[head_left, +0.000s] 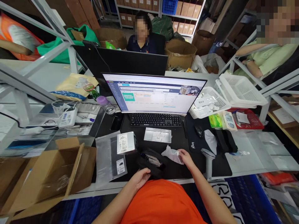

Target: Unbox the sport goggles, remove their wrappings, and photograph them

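Desk (245,165) is crowded. Monitor (154,93) stands toward far edge, w/ kbd (155,120) just in front. L side: open carton (77,168) by near edge, then clear plastic bag (106,155) w/ a label, also by near edge. White labelled box (126,143) is right of the bag, tilted. Shallow open tray (149,134) lies btwn kbd and the hands' area. Phone (116,123) and purple-capped bottle (107,105) are left of kbd. R side: mouse (199,131), scanner (208,157) near the near edge, white cloth-like item (211,142) and black case (227,140) beside it; white baskets (243,88) and red basket (251,119) toward far R corner. Co-worker (142,46) sits beyond the monitor.

Black pouch (158,170) is by near edge, mid-desk, mouth up and open, w/ pale stuff inside; white box just beyond its L side. L hand (143,178) is at pouch's near L side, fingers loosely curled, thumb by its rim; can't tell how firm the hold. R hand (185,156) is right of pouch, thumb & fingers nearly together, pinching R end of thin white wrapping (171,153), which lies btwn R hand and pouch, tray just beyond.
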`<state>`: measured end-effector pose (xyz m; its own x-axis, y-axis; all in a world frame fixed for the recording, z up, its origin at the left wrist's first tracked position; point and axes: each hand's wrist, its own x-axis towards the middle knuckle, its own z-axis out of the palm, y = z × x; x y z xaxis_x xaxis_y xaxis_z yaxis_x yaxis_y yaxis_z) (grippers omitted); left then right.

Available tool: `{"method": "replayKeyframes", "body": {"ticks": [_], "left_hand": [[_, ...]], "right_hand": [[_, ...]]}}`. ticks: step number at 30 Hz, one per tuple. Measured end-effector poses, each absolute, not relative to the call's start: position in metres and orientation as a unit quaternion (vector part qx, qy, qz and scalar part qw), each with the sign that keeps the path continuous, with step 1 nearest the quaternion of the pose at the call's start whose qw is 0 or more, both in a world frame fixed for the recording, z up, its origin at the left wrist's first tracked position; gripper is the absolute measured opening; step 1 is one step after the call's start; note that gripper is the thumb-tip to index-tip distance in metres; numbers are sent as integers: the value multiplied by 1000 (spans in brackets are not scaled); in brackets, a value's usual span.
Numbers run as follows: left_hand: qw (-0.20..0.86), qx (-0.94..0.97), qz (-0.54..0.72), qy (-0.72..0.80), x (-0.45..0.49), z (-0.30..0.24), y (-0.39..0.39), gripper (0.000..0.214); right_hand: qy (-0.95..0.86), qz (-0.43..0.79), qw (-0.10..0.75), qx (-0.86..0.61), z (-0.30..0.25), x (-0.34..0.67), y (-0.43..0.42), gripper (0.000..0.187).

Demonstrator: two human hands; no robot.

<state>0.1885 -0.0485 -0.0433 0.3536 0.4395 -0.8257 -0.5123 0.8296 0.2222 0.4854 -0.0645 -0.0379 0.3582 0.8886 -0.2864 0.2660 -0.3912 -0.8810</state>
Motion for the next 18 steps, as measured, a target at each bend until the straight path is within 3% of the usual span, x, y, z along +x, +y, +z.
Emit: {"method": "replayKeyframes", "body": {"ticks": [4, 9, 13, 18], "left_hand": [[813, -38, 297, 500, 192, -43, -48, 54], [816, -34, 300, 493, 195, -42, -48, 52], [825, -31, 286, 486, 192, -44, -49, 46], [828, -41, 267, 491, 185, -47, -50, 26]], "right_hand": [[-497, 320, 350, -727, -29, 463, -69, 32], [-630, 325, 251, -659, -22, 391, -70, 17], [-639, 305, 187, -681, -23, 359, -45, 34], [-619, 359, 225, -662, -12, 365, -34, 8]]}}
